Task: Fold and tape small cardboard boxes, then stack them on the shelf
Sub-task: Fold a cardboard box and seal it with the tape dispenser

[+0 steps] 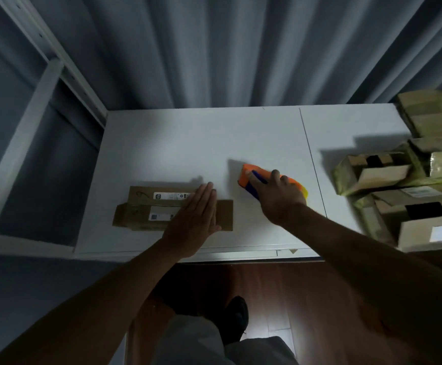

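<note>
Hidden, cropped and blurred parts around the white table (188,143)

The left hand (196,214) lies flat over the middle of the flattened cardboard box (141,209) on the table's near side, covering part of its two white labels, whose print is too small to read. The right hand (278,196) curls over the orange tape dispenser (247,175), hiding most of its blue and yellow parts. At the table's right end, the pile of cardboard boxes (412,180) is motion-blurred and cut off by the frame edge. Left of the table, the white shelf frame (38,101) runs out of the picture.
</note>
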